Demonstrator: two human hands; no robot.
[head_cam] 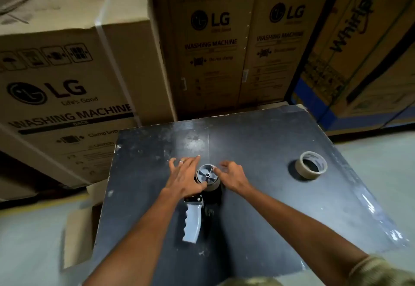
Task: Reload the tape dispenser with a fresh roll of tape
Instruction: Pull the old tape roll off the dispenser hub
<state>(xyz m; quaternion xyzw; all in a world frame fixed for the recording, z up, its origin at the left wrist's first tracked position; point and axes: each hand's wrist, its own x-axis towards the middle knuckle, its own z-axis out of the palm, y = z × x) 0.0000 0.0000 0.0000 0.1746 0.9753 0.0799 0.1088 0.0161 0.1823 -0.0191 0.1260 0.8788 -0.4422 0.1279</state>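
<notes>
A tape dispenser (192,222) with a grey ridged handle lies on its side on the dark tabletop (269,207). Its grey spoked hub (207,174) faces up, with a nearly spent brown roll core (213,185) around it. My left hand (184,176) rests flat against the left of the hub, fingers spread, thumb by the core. My right hand (232,176) is at the hub's right edge, fingertips touching its rim. A fuller roll of brown tape (311,165) lies flat on the table to the right, apart from both hands.
Large cardboard washing-machine boxes (67,97) stand close behind and left of the table. More cartons (359,49) stand at the back right. A small cardboard box (77,236) sits on the floor at the table's left edge. Pale floor shows on both sides.
</notes>
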